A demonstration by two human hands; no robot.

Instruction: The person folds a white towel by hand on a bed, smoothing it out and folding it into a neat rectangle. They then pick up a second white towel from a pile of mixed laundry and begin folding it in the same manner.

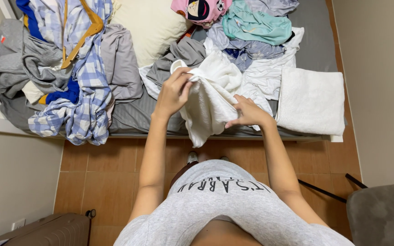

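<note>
A white towel hangs bunched between both my hands above the near edge of a bed with a grey sheet. My left hand pinches its upper left corner, fingers closed on the cloth. My right hand grips the towel's right side lower down. The towel's loose end droops past the bed edge toward the floor.
A folded white towel lies at the bed's right end. Piled on the bed are a blue checked shirt on a wooden hanger, grey garments, a teal garment and a cream pillow. Grey chair at lower right; orange tile floor.
</note>
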